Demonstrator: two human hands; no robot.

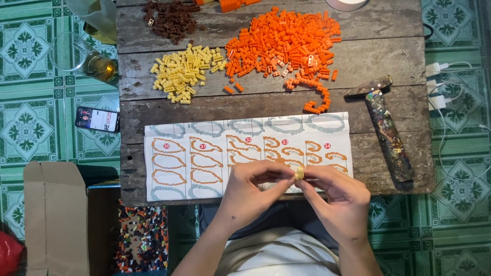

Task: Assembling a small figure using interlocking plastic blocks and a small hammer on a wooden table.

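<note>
Both hands' grip on yellow brick piece (pixel 299 173); instruction sheet (pixel 204 153) beneath

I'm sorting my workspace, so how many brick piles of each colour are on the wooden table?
Orange brick pile: 1
Yellow brick pile: 1
Brown brick pile: 1
Total: 3 full piles; a further orange heap is cut off at the top edge.

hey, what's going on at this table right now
A person's left hand and right hand pinch a small yellow brick piece between their fingertips above a printed paper instruction sheet. On the weathered wooden table behind lie piles of orange bricks, yellow bricks and brown bricks, plus a paint-stained hammer.
</note>
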